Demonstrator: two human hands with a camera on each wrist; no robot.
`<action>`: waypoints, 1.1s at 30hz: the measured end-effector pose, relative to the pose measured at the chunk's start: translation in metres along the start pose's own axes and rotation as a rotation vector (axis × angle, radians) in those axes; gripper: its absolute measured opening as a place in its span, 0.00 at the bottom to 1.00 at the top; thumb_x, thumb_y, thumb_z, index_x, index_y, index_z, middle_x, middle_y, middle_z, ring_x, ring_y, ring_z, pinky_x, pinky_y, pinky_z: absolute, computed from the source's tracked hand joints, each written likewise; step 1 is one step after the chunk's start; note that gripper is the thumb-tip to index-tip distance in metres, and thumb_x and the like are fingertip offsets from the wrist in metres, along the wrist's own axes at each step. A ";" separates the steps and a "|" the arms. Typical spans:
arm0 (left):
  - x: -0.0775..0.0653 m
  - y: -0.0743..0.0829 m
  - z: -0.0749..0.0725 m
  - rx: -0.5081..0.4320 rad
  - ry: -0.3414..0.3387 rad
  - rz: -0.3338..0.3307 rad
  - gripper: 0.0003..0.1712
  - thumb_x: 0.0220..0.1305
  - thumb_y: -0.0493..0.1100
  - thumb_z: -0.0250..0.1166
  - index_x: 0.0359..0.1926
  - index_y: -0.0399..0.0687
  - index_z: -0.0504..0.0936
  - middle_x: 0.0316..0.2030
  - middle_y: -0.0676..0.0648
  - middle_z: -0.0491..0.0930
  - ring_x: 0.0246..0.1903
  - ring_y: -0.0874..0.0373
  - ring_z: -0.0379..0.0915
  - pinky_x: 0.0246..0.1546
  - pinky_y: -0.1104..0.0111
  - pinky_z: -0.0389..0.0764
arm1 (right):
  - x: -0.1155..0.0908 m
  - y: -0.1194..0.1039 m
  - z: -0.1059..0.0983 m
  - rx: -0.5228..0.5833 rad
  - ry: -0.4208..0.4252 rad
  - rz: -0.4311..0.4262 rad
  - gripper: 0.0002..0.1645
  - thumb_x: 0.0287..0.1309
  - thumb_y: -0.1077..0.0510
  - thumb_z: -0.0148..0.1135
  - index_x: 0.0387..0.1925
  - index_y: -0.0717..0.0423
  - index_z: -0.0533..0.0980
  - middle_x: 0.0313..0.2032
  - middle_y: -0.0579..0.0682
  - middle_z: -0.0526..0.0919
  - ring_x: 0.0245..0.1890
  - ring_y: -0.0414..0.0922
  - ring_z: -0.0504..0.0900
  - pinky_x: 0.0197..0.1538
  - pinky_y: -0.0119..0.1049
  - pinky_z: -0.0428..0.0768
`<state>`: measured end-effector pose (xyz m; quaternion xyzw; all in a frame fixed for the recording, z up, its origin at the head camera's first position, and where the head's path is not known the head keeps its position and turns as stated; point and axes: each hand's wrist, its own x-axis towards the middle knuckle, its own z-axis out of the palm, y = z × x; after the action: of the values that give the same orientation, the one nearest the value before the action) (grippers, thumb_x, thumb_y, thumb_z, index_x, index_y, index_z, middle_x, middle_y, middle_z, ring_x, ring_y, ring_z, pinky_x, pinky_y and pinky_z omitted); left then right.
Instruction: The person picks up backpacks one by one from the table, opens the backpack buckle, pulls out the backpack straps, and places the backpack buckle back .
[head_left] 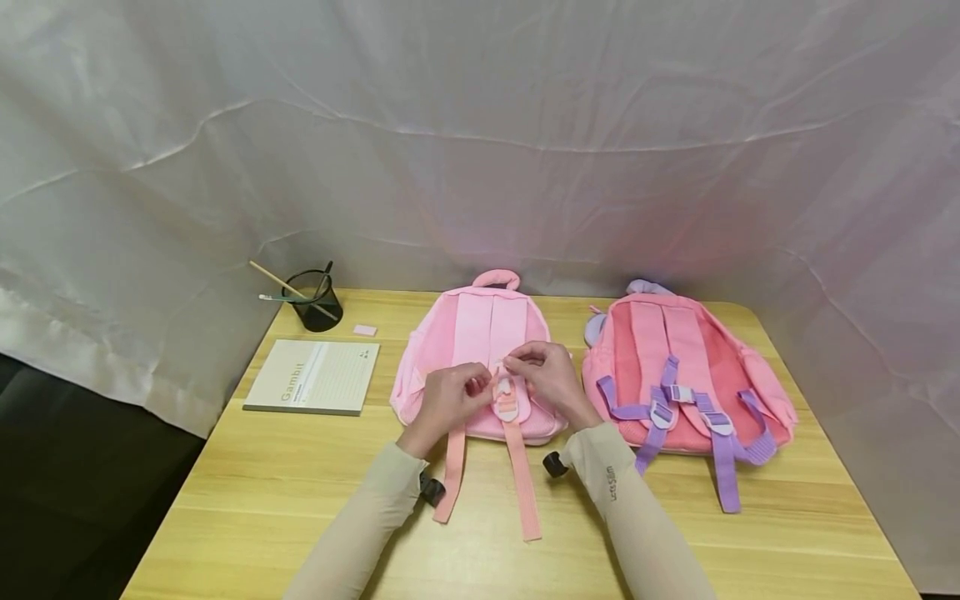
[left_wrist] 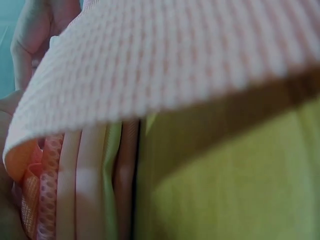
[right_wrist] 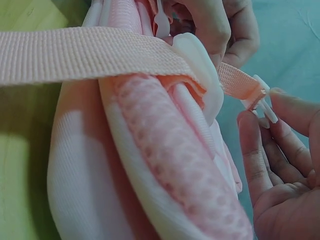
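Note:
A pink backpack (head_left: 472, 321) lies on the table with its shoulder straps facing up. Over its lower middle, my right hand (head_left: 553, 377) pinches a white plastic buckle piece (right_wrist: 262, 102) at the end of a short peach strap (right_wrist: 237, 82). My left hand (head_left: 453, 396) is close by on the left, its thumb and fingertips curled at the peach webbing; what exactly they pinch is partly hidden. A white strap adjuster (right_wrist: 200, 70) sits beneath the hands. Long peach strap ends (head_left: 522, 479) hang toward the table's front, one crossing close in the left wrist view.
To the right lies a darker pink backpack (head_left: 678, 342) with purple straps (head_left: 726, 471). On the left are a notebook (head_left: 311, 377), a small pink eraser (head_left: 365, 330) and a black mesh pen cup (head_left: 318, 312) with pencils. A grey curtain (head_left: 480, 150) stands behind the wooden table (head_left: 247, 508).

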<state>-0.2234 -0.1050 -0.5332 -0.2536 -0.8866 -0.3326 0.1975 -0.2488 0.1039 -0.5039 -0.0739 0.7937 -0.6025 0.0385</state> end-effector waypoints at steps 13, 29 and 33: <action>-0.003 -0.004 0.001 -0.112 -0.042 -0.139 0.03 0.65 0.44 0.71 0.34 0.58 0.84 0.26 0.59 0.82 0.26 0.69 0.75 0.31 0.72 0.77 | 0.003 0.002 -0.008 0.048 0.022 0.008 0.15 0.62 0.57 0.74 0.45 0.64 0.85 0.41 0.58 0.90 0.37 0.38 0.87 0.43 0.29 0.85; -0.004 -0.008 0.001 -0.167 -0.015 -0.160 0.09 0.60 0.38 0.73 0.41 0.54 0.85 0.28 0.56 0.82 0.26 0.66 0.74 0.30 0.71 0.76 | 0.007 -0.013 -0.036 0.119 0.061 -0.012 0.15 0.64 0.59 0.72 0.47 0.66 0.84 0.38 0.51 0.91 0.37 0.37 0.88 0.46 0.27 0.84; -0.004 -0.008 0.000 -0.210 -0.024 -0.199 0.10 0.60 0.35 0.73 0.41 0.53 0.85 0.30 0.55 0.84 0.27 0.65 0.75 0.31 0.72 0.77 | 0.010 -0.014 -0.040 0.097 0.066 -0.009 0.15 0.63 0.60 0.73 0.48 0.66 0.85 0.39 0.52 0.90 0.38 0.37 0.87 0.46 0.27 0.84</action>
<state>-0.2247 -0.1113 -0.5389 -0.1875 -0.8699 -0.4387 0.1254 -0.2634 0.1369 -0.4789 -0.0557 0.7641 -0.6426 0.0129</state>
